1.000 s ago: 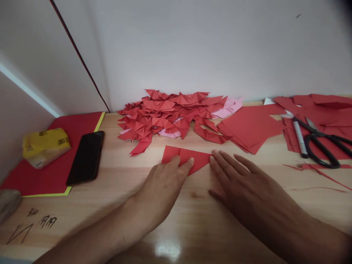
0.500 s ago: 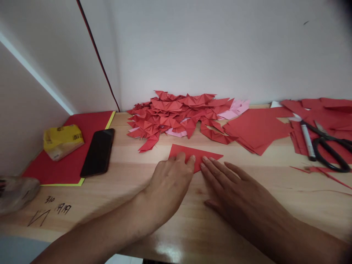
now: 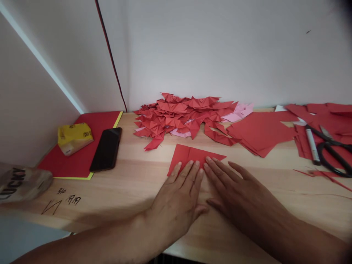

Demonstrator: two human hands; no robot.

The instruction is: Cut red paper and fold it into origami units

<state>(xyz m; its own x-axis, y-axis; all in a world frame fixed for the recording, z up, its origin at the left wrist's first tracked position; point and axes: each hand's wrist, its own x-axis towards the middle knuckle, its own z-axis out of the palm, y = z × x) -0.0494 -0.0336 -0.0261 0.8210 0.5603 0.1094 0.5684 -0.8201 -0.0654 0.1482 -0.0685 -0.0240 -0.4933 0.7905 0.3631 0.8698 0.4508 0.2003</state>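
A folded piece of red paper (image 3: 189,154), triangular in outline, lies flat on the wooden table, with a short crease line near its top edge. My left hand (image 3: 178,198) is open, its spread fingers lying on the paper's lower left part. Flat on the lower right part rest the outstretched fingers of my right hand (image 3: 231,183). Fingertips of both hands nearly meet in the middle and cover the paper's lower edge. Just behind it is a heap of folded red paper pieces (image 3: 178,110) with a few pink ones.
Right of the heap lies a stack of red paper sheets (image 3: 261,132). Scissors (image 3: 334,159), a marker (image 3: 312,146) and red scraps are at the far right. At left, a phone (image 3: 106,149) and a yellow packet (image 3: 75,137) rest on red card. A wall (image 3: 220,47) stands behind.
My left hand has gone from curled fingers pressing the paper to flat, spread fingers lower on it. My right hand stays nearly in place. The view has shifted slightly left.
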